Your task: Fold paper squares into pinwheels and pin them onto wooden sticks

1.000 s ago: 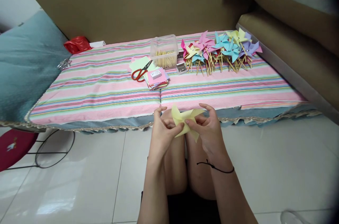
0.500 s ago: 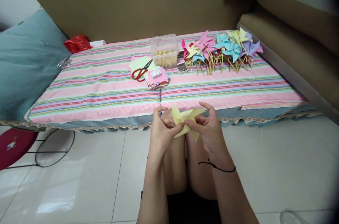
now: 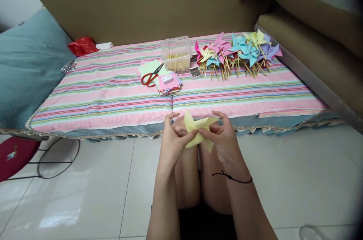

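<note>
A yellow paper pinwheel point(image 3: 202, 123) is held over my knees, its blades folded in toward the centre. My left hand point(image 3: 176, 138) pinches it from the left, thumb near the middle. From the right, my right hand point(image 3: 222, 138) grips it too, thumb pressed beside the other thumb. The fingers under the paper are partly hidden. Beyond, on the striped cloth point(image 3: 113, 100), lie red-handled scissors point(image 3: 149, 77), a stack of coloured paper squares point(image 3: 170, 88), a clear box of wooden sticks point(image 3: 177, 56) and a small open box point(image 3: 195, 73).
Several pinwheels on sticks point(image 3: 238, 53) lie in a pile at the sofa's right. A red plastic bag point(image 3: 82, 46) and a blue cushion point(image 3: 31, 70) are at the left. A red stool point(image 3: 17, 157) stands at the lower left on the tiled floor.
</note>
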{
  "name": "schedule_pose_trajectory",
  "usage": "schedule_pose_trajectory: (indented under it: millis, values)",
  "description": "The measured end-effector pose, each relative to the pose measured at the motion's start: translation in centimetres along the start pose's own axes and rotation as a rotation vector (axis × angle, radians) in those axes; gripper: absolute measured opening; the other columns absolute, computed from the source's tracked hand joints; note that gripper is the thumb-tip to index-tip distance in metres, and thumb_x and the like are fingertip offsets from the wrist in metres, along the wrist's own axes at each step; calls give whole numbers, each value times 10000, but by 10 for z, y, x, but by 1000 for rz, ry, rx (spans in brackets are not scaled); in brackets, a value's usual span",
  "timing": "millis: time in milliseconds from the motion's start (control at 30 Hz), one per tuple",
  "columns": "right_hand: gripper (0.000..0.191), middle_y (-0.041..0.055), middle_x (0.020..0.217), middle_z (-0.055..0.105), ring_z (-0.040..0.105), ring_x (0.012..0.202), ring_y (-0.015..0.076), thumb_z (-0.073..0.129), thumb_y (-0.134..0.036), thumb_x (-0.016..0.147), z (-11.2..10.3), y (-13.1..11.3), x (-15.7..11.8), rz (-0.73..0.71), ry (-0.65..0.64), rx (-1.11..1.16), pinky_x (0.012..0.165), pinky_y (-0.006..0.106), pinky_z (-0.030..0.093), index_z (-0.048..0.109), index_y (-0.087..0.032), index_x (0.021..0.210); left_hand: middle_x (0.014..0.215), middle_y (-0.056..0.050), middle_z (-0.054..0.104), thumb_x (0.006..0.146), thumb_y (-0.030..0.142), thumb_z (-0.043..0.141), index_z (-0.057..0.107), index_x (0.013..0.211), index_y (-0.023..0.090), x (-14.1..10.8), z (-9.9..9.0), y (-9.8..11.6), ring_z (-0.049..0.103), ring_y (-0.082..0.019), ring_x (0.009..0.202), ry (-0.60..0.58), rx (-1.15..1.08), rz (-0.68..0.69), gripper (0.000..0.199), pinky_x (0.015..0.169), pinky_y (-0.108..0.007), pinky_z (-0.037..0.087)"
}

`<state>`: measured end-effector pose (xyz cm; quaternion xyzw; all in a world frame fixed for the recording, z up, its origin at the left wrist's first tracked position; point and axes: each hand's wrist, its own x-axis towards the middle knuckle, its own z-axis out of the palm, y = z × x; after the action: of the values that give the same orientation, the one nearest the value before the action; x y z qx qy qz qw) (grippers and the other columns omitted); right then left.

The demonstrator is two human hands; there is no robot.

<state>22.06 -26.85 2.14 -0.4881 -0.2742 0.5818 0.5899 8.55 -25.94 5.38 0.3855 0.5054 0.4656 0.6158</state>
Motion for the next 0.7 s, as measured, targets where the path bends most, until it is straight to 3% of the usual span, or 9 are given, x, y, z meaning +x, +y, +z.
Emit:
schedule_pose_trajectory:
  millis: [100, 300, 533, 700]
  values:
    - [771, -88, 612, 660, 643, 584, 148, 864, -308, 555, 0, 0, 1, 9, 5, 13, 620, 291, 540, 438, -257, 1195, 593, 58, 674, 589, 259, 827, 353, 1079, 237, 0, 0, -1, 584, -111, 461, 44, -21, -13, 682, 496, -191, 429]
    - [837, -40, 742, 729, 697, 708, 183, 847, -314, 581, 1, -2, -1, 13, -28, 2, 726, 336, 560, 384, -256, 1276, 583, 59, 674, 554, 276, 844, 348, 1023, 241, 2, -1, -3, 592, -122, 454, 102, -48, 5, 684, 497, -203, 450]
    - [800, -66, 651, 705, 673, 592, 182, 844, -269, 550, 5, -3, 0, 10, 6, -37, 617, 319, 546, 384, -278, 1204, 604, 81, 655, 621, 209, 794, 320, 1073, 254, 5, -2, -7, 535, -83, 443, 28, -33, -1, 657, 483, -167, 403]
    - [778, -73, 613, 690, 660, 547, 181, 838, -246, 563, 9, -3, 3, -3, -2, -48, 538, 291, 519, 381, -280, 1192, 641, 62, 665, 628, 262, 818, 314, 1160, 252, 9, -6, -11, 604, -113, 530, 33, -54, -25, 733, 536, -188, 440]
